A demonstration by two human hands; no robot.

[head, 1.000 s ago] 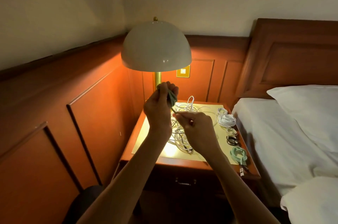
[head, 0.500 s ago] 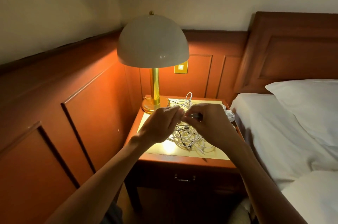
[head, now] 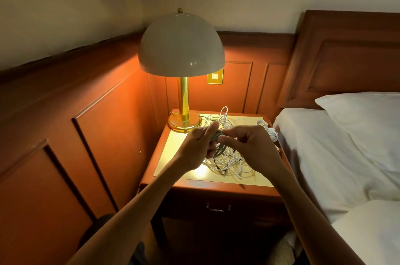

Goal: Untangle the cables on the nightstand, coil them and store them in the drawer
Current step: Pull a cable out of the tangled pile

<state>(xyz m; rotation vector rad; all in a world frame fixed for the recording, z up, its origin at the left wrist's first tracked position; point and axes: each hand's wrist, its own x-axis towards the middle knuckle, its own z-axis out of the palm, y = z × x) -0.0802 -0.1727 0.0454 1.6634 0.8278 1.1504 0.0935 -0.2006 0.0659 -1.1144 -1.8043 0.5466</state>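
Two bare forearms in from the bottom edge, meeting low over the nightstand. Under them, at the front, the drawer shut, its handle dim in shadow. Grips a small coil of green cable in the left hand, fingers curled round it; pinches the top of the same coil with thumb and forefinger of the right hand. Lower than a second ago, when raised before the lamp stem; much as half a second ago. Beneath the hands, on the gold worktop, a loose tangle of white cables, partly covered by the right hand. At the worktop's right edge, only part of a white coil on show; other coils seen there earlier now hidden behind the right wrist. Farther back, a lit lamp on a brass stem, a wall switch, wood panelling, and at right a bed with a white pillow.
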